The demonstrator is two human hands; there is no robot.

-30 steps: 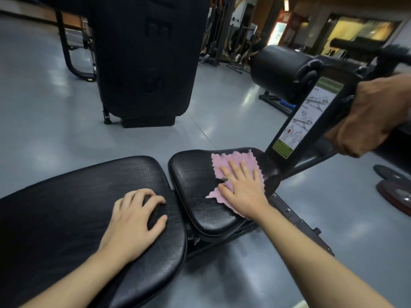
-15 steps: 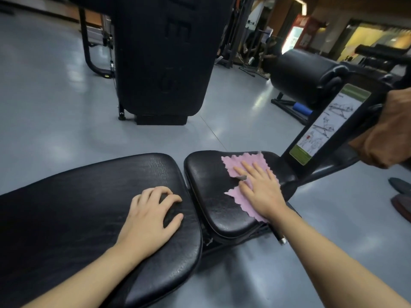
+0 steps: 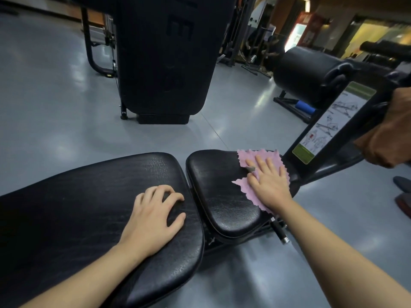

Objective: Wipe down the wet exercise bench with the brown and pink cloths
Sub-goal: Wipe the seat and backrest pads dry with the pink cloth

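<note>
pink cloth: thin, soft, light; lies flat on the seat pad, far right side.
right hand: fingers straight, pressing it flat.
left hand: loosely curled, resting on the back pad.
hold: palm pressure at the middle should stop bunching.
brown cloth: draped on the frame, right.

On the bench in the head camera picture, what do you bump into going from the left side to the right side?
Big back pad → left hand resting on it → small seat pad → right hand pressing the pink cloth → instruction sticker → brown cloth hanging on the frame.
</note>
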